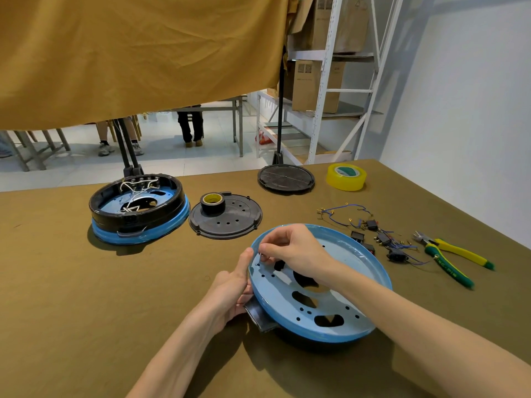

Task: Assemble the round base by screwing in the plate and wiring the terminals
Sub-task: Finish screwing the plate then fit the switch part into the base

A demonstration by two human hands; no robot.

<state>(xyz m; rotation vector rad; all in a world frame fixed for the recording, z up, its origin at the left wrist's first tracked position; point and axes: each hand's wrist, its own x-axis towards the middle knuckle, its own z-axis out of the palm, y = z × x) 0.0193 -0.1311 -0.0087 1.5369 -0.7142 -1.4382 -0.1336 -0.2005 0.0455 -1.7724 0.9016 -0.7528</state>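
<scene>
A round blue plate [330,308] with several holes and cut-outs lies on a black base, tilted, near the table's front. My left hand [232,294] grips its left rim, thumb on the edge, by a black tab. My right hand [290,248] hovers over the plate's far left part and pinches something small, too small to tell, above a hole. A bundle of blue wires with terminals and black switches [373,228] lies to the right of the plate.
A second base [138,208] with white wiring stands at the left. A black round cover [230,219] carries a roll of black tape [213,203]. Further back lie another black disc [286,178] and yellow tape [346,176]. Green-yellow pliers [451,259] lie at the right.
</scene>
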